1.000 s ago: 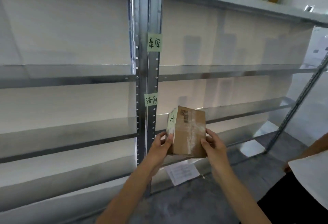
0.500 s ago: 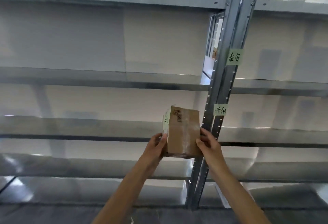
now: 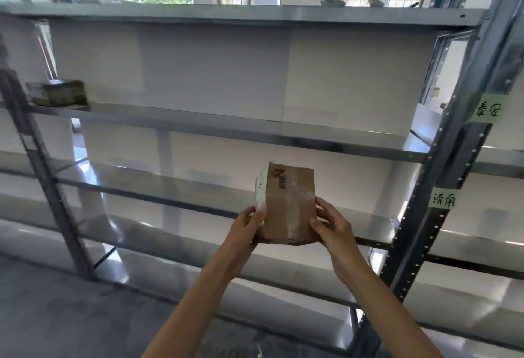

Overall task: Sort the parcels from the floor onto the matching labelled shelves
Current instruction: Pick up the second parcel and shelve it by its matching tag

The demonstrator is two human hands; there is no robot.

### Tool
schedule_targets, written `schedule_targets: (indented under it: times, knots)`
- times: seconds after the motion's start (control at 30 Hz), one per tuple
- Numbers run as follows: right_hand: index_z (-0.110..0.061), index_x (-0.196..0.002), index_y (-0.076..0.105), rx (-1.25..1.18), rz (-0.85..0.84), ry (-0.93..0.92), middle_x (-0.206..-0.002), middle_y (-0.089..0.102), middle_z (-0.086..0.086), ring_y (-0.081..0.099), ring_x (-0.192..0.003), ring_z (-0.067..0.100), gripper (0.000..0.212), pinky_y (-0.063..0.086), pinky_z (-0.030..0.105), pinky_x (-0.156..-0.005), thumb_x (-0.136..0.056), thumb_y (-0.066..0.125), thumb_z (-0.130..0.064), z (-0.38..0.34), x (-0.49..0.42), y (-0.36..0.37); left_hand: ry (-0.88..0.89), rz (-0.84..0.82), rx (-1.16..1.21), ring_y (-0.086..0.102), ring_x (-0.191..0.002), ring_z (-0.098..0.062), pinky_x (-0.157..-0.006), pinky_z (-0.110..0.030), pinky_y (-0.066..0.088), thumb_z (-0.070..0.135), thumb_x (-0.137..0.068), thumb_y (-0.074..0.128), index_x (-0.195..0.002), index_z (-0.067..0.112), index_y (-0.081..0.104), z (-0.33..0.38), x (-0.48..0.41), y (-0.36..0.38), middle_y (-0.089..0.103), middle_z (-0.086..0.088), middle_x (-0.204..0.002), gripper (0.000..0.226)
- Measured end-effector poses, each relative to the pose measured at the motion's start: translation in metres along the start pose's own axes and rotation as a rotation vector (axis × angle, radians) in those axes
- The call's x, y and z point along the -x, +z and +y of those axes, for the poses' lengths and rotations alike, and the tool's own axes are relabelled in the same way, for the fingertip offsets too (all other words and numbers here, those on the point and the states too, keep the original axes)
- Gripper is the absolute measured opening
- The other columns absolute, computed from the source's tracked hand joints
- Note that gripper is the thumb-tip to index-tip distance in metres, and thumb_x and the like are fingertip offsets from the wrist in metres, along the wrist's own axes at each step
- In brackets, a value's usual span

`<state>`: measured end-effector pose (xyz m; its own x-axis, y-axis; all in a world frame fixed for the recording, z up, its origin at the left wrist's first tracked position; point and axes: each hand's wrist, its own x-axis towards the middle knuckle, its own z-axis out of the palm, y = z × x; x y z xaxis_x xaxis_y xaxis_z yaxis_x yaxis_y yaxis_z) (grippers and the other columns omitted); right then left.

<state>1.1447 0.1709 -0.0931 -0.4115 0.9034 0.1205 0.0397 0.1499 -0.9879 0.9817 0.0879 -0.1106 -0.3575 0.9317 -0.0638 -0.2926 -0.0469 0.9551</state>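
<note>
I hold a small brown cardboard parcel (image 3: pixel 289 204) upright in front of the metal shelving, level with its third shelf (image 3: pixel 158 187). The parcel has clear tape, a barcode near its top and a pale green note on its left side. My left hand (image 3: pixel 249 226) grips its left edge and my right hand (image 3: pixel 330 223) grips its right edge. Two green handwritten labels are stuck on the upright post to the right: an upper label (image 3: pixel 489 109) and a lower label (image 3: pixel 444 198).
Another brown parcel (image 3: pixel 58 93), blurred, lies at the far left of the second shelf (image 3: pixel 226 128). Grey steel posts (image 3: pixel 425 216) separate the shelf bays. Grey floor (image 3: pixel 71 318) lies below. Barred windows are behind the top shelf.
The view has swung left, so the labelled post has shifted from the middle to the right edge. The parcel stays held in both hands, now in front of the left bay.
</note>
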Motion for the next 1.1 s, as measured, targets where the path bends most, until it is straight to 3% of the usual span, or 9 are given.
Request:
schedule_targets:
  times: [0.23, 0.63, 0.8, 1.0, 1.1]
  knots:
    - [-0.028, -0.13, 0.05, -0.018, -0.071, -0.006, -0.128, 0.054, 0.0, 0.054, -0.113, 0.022, 0.043, 0.052, 0.032, -0.086, -0.092, 0.056, -0.01, -0.004, -0.009, 0.054, 0.007, 0.117, 0.054, 0.059, -0.106, -0.023, -0.069, -0.023, 0.058, 0.042, -0.073, 0.066, -0.137, 0.013, 0.038, 0.008, 0.009, -0.049, 0.056, -0.008, -0.121, 0.075]
    - [-0.026, -0.132, 0.05, -0.045, -0.225, -0.006, -0.128, 0.056, 0.002, 0.055, -0.115, 0.024, 0.044, 0.052, 0.04, -0.094, -0.091, 0.058, -0.011, -0.001, -0.062, 0.126, 0.014, 0.279, 0.101, 0.056, -0.111, -0.024, -0.076, -0.024, 0.055, 0.047, -0.07, 0.065, -0.135, 0.015, 0.04, 0.02, -0.013, -0.115, 0.054, -0.01, -0.126, 0.077]
    - [-0.026, -0.132, 0.051, -0.07, -0.293, 0.001, -0.129, 0.056, 0.003, 0.056, -0.114, 0.025, 0.044, 0.053, 0.045, -0.094, -0.091, 0.058, -0.011, 0.0, -0.098, 0.147, 0.006, 0.327, 0.078, 0.055, -0.112, -0.025, -0.09, -0.032, 0.05, 0.05, -0.066, 0.066, -0.134, 0.013, 0.039, 0.031, -0.036, -0.134, 0.053, -0.01, -0.125, 0.082]
    - [-0.028, -0.13, 0.051, -0.115, -0.362, -0.03, -0.123, 0.055, -0.003, 0.058, -0.105, 0.018, 0.043, 0.055, 0.014, -0.065, -0.091, 0.058, -0.012, 0.003, -0.144, 0.174, 0.034, 0.394, 0.079, 0.054, -0.114, -0.027, -0.088, -0.031, 0.051, 0.047, -0.071, 0.064, -0.134, 0.011, 0.04, 0.045, -0.067, -0.155, 0.052, -0.013, -0.128, 0.076]
    - [-0.03, -0.129, 0.05, -0.111, -0.382, -0.046, -0.122, 0.054, -0.006, 0.057, -0.106, 0.017, 0.042, 0.053, 0.011, -0.062, -0.091, 0.059, -0.015, 0.009, -0.164, 0.187, 0.031, 0.422, 0.06, 0.052, -0.116, -0.029, -0.093, -0.034, 0.05, 0.043, -0.079, 0.061, -0.133, 0.011, 0.039, 0.048, -0.082, -0.165, 0.051, -0.013, -0.129, 0.067]
